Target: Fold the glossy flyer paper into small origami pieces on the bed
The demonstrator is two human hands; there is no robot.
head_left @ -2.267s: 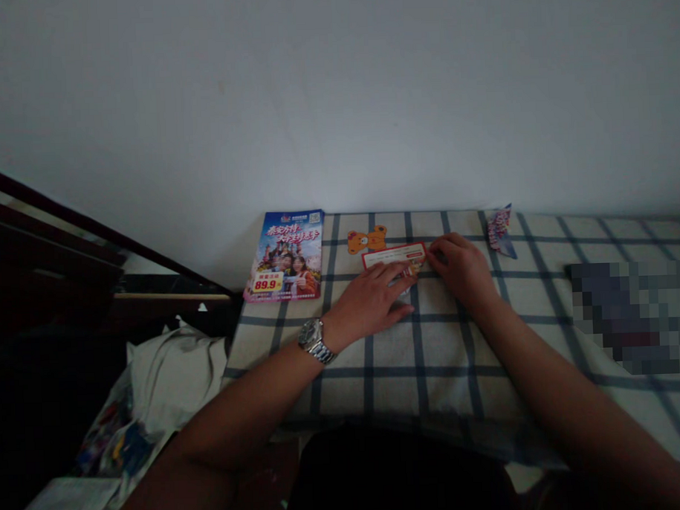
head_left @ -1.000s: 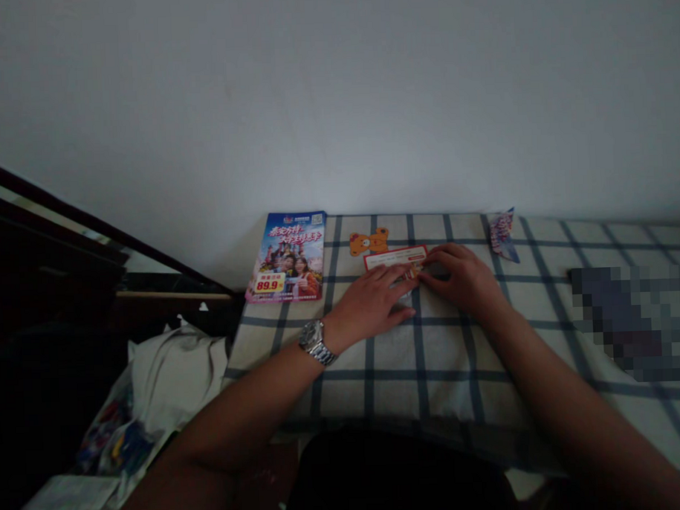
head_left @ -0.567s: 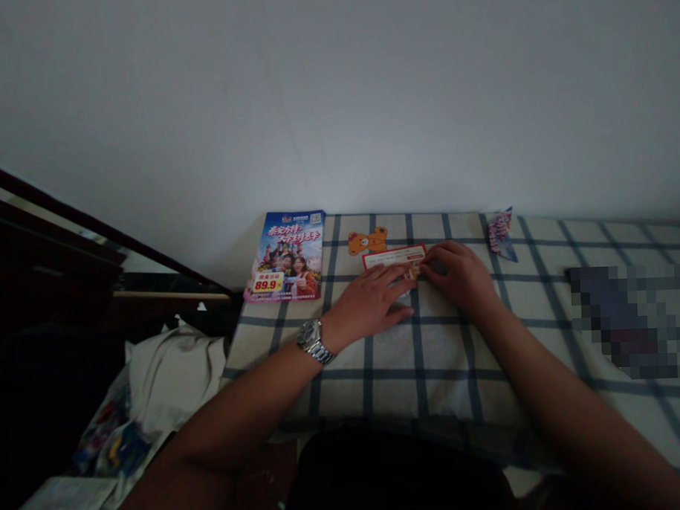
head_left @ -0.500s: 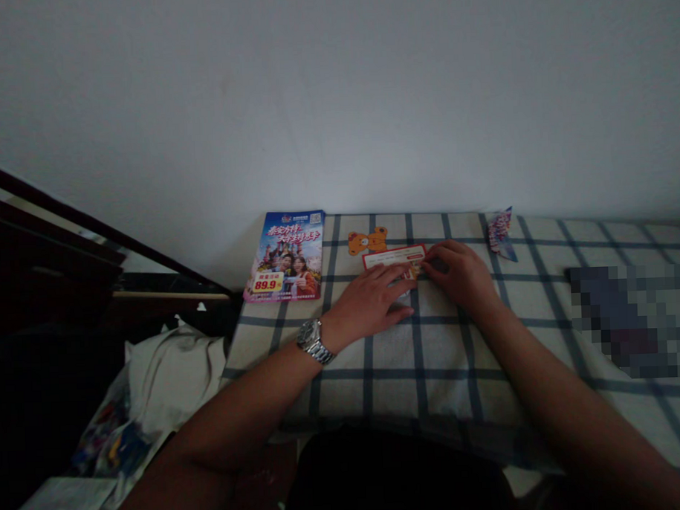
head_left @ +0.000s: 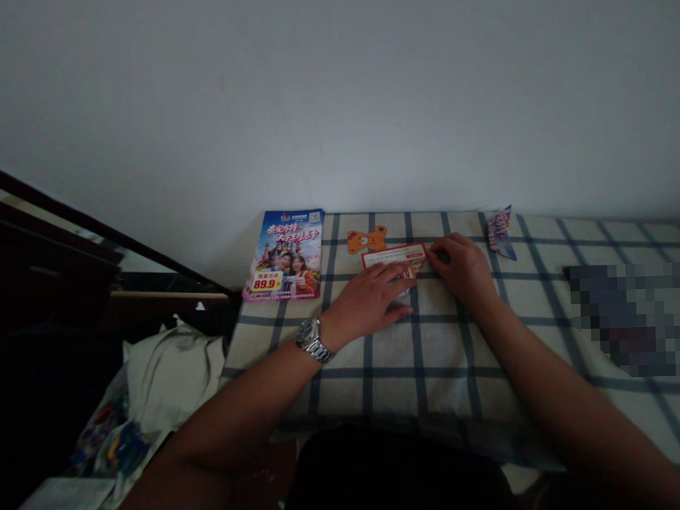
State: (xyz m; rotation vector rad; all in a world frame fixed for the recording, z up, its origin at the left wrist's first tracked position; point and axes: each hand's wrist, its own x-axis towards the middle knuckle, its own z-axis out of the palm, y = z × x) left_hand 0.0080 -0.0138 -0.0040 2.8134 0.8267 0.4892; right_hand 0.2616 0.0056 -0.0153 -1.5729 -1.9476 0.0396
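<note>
A folded paper leaflet (head_left: 391,255) with a red border and white printed face lies on the checked cloth. My left hand (head_left: 372,295), with a metal watch on the wrist, rests flat over its lower part, fingers stretched out. Part of the leaflet is hidden under those fingers. At the leaflet's right corner, my right hand (head_left: 462,269) has its thumb and fingers curled together in a pinch at the paper's edge. A brown cartoon bear (head_left: 366,240) shows just behind the leaflet.
A stack of colourful flyers (head_left: 287,257) lies on the left by the wall. A folded piece of printed paper (head_left: 500,233) stands to the right. Farther right is a dark, blurred-out object (head_left: 626,323). White bags (head_left: 173,365) sit below the left table edge.
My right hand has shifted slightly right along the leaflet's corner, uncovering a little more of it. My left hand stays in place.
</note>
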